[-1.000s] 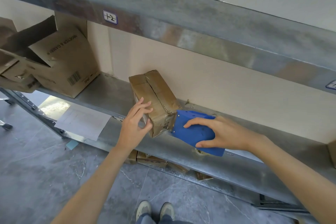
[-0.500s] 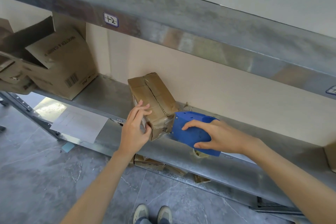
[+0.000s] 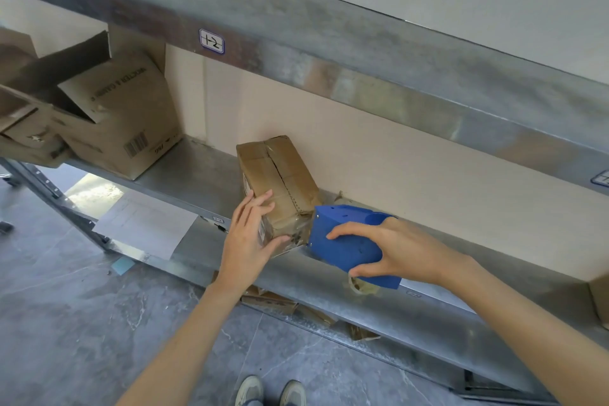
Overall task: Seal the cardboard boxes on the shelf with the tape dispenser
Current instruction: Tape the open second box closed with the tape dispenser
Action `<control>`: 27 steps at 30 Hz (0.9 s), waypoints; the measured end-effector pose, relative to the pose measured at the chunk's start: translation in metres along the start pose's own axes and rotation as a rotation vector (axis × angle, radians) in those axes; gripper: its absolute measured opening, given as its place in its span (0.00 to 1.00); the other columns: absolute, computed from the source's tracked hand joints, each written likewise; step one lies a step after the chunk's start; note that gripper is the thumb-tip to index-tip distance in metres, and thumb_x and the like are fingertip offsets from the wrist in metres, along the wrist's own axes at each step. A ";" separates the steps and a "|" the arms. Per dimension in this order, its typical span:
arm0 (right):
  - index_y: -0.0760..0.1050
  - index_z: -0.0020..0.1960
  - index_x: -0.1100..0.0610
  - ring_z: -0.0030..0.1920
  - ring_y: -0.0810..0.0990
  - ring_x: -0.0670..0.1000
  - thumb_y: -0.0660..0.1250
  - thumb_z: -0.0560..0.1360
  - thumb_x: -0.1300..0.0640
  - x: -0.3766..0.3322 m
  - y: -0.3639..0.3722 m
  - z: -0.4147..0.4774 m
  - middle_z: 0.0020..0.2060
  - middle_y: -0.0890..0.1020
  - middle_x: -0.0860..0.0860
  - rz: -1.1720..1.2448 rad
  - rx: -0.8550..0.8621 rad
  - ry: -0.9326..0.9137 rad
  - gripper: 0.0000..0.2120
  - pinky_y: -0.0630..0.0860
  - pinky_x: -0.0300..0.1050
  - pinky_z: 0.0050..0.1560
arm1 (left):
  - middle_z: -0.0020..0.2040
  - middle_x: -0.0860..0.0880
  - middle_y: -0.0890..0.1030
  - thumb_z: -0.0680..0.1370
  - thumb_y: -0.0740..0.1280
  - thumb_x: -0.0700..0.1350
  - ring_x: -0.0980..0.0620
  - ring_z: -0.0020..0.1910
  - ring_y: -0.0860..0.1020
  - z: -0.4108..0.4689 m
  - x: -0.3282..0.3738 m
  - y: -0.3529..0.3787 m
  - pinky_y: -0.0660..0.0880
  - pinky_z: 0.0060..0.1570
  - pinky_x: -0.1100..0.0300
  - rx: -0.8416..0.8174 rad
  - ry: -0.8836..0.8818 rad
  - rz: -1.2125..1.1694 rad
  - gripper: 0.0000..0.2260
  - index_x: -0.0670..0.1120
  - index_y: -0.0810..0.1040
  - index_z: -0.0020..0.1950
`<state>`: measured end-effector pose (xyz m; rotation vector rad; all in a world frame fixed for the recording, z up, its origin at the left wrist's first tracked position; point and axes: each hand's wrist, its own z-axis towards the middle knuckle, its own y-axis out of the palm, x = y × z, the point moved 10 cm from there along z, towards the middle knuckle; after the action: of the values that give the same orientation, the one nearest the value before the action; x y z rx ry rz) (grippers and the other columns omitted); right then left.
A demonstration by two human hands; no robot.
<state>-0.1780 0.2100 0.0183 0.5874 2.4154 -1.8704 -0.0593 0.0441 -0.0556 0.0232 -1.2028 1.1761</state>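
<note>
From the head view, the small cardboard box sits tilted on the metal shelf, close to the back wall, its top seam showing a dark split down the middle; the left hand clasps its near end, fingers laid along the left face and thumb hooked round the front lower corner; the right hand grasps the blue tape dispenser, fingers curled over the top and thumb underneath; the dispenser's front edge meets the box's near right corner, though whether tape is actually on the cardboard is hard to make out from here; a roll of tape peeks out below the dispenser; off to the left on the same shelf, a larger open box with a barcode leans with its flaps up; a label reading 1-2 sits on the beam above; a sheet of paper overhangs the shelf's front edge; cardboard scraps lie below the shelf; a pair of shoes shows on the grey floor.
</note>
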 end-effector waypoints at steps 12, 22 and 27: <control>0.61 0.71 0.33 0.33 0.68 0.48 0.64 0.78 0.39 -0.064 0.001 0.046 0.35 0.76 0.51 -0.119 0.021 -0.224 0.24 0.65 0.41 0.35 | 0.76 0.66 0.63 0.71 0.77 0.40 0.65 0.73 0.66 0.019 -0.052 -0.049 0.75 0.63 0.62 -0.213 -0.110 -0.148 0.27 0.50 0.72 0.67; 0.63 0.68 0.32 0.32 0.70 0.51 0.67 0.77 0.41 -0.046 -0.002 0.058 0.27 0.71 0.53 0.011 -0.021 -0.230 0.22 0.67 0.41 0.34 | 0.77 0.63 0.63 0.69 0.78 0.46 0.57 0.71 0.71 0.016 -0.055 -0.051 0.80 0.57 0.50 -0.145 -0.123 -0.157 0.38 0.53 0.67 0.76; 0.66 0.67 0.32 0.30 0.68 0.51 0.69 0.76 0.43 -0.041 -0.010 0.059 0.23 0.65 0.52 0.041 -0.033 -0.269 0.22 0.68 0.40 0.35 | 0.77 0.61 0.65 0.68 0.77 0.49 0.55 0.71 0.72 0.017 -0.055 -0.051 0.79 0.59 0.45 -0.134 -0.121 -0.157 0.37 0.50 0.68 0.76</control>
<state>-0.1552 0.1413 0.0212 0.3535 2.2395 -1.7612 -0.0288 -0.0261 -0.0600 0.0876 -1.3595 0.9664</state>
